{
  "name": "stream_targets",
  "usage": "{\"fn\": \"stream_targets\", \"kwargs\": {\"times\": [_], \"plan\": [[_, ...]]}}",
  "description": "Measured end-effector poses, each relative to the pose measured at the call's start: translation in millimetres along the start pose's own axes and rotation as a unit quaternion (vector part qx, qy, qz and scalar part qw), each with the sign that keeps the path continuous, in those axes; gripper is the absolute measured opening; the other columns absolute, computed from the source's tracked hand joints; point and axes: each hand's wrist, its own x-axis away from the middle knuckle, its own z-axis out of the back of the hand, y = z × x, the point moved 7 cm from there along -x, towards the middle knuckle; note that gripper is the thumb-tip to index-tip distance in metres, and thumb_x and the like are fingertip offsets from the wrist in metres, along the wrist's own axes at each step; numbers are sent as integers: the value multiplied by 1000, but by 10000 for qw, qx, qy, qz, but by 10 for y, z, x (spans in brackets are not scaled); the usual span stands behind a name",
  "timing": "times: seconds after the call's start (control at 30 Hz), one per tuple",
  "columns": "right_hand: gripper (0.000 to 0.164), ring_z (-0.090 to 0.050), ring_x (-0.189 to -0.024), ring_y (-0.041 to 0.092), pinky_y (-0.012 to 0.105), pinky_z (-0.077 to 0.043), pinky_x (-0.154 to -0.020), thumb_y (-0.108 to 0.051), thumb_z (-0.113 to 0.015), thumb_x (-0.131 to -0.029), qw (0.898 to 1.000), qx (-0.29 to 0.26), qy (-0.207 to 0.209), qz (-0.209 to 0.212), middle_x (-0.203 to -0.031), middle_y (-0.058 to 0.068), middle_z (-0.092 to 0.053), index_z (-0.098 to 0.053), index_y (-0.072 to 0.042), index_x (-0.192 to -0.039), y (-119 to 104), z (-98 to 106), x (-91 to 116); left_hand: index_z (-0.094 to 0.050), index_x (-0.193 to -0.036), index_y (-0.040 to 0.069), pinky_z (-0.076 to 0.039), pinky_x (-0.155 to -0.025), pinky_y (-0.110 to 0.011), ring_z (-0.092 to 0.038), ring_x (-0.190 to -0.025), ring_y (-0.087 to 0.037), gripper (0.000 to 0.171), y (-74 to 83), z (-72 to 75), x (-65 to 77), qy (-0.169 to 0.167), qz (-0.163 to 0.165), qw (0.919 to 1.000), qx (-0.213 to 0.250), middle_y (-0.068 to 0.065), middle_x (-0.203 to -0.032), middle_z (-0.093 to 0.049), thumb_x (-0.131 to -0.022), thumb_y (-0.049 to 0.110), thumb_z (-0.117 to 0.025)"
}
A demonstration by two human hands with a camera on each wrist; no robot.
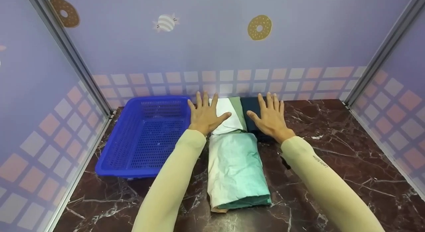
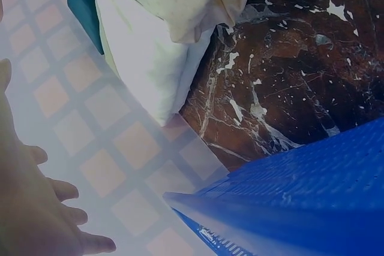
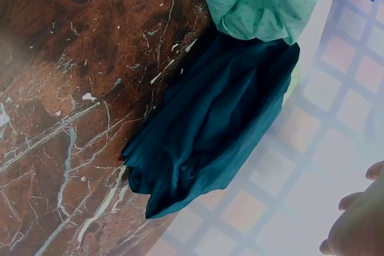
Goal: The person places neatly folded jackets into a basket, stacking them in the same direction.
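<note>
Both hands hang spread with straight fingers, holding nothing. My left hand (image 1: 205, 116) is between the blue basket and a folded white and green cloth (image 1: 226, 117) at the back. Over the dark navy cloth (image 3: 210, 124) is my right hand (image 1: 271, 120); the right wrist view shows that cloth lying in loose folds. A mint-green and cream folded cloth (image 1: 237, 169) lies nearest the front, its near edge showing layered folds. The left wrist view shows the white cloth (image 2: 147, 46) close to the wall, apart from the left fingers (image 2: 66, 190).
A blue perforated plastic basket (image 1: 103, 159) stands on the left of the dark marbled tabletop (image 1: 332, 178). Purple panels with pink and white squares (image 1: 244, 74) enclose the back and both sides. A small black object (image 1: 285, 162) shows beside the right sleeve.
</note>
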Motion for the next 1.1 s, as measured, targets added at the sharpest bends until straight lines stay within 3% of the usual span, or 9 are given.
{"fn": "stream_targets", "kwargs": {"times": [0.3, 0.63, 0.87, 1.1], "plan": [[88, 1, -160, 46, 64, 5, -124, -58, -48, -108, 9994, -284, 160, 145, -173, 29, -8, -16, -4, -170, -43, 47, 53, -9, -173, 21, 2, -121, -72, 9, -160, -43, 101, 11, 45, 40, 85, -109, 9993, 352, -21, -175, -1, -98, 81, -41], [90, 0, -160, 44, 64, -1, -125, -60, -49, -107, 9969, -715, 184, 260, -174, 27, -4, -14, -7, -171, -60, 88, 194, -14, -173, 24, 1, -122, -70, 7, -160, -41, 98, 43, 133, 214, 42, -209, 9946, 1018, -19, -176, 3, -98, 74, -53], [91, -13, -157, 48, 69, -17, -122, -59, -54, -106, 9927, -1167, 183, 243, -173, 28, -11, -16, -7, -171, -57, 105, 334, -14, -173, 26, -1, -123, -70, 7, -160, -40, 99, 125, 148, 335, 28, -258, 9919, 1245, -18, -176, 4, -97, 71, -60], [89, -23, -154, 49, 71, -29, -115, -56, -58, -106, 9879, -1521, 208, 198, -169, 27, -20, -19, -8, -170, -60, 92, 517, -19, -172, 25, -1, -122, -71, 7, -161, -40, 99, 168, 124, 476, 220, -185, 9858, 1655, -19, -176, 1, -96, 65, -68]]}}
